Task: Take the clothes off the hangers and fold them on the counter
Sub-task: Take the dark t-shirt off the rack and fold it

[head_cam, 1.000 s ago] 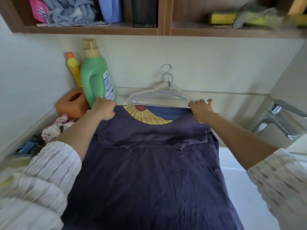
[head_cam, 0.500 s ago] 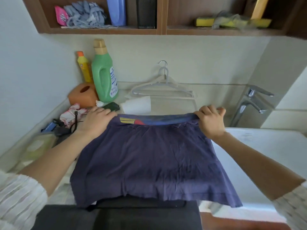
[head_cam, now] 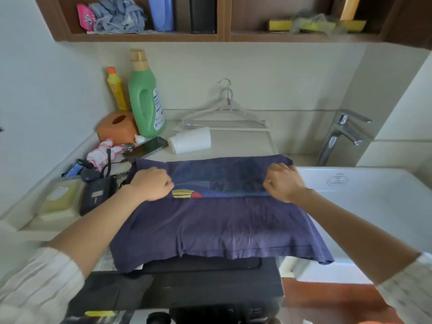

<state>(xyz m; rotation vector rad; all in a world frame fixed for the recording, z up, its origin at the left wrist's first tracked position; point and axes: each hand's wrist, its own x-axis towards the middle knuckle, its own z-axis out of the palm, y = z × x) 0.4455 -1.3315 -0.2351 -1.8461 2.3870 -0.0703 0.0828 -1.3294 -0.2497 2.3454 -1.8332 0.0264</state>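
Now, both hands (head_cam: 153, 183) gripping navy tee (head_cam: 217, 230)

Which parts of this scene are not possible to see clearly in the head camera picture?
- Fingertips of the left hand and right hand: curled under into the navy shirt.
- Shirt print: mostly folded under; only a yellow and red corner shows.
- Label on the green bottle: too small to read.
- Items at the bottom edge: blurred and cut off.
- Counter under the shirt: covered.
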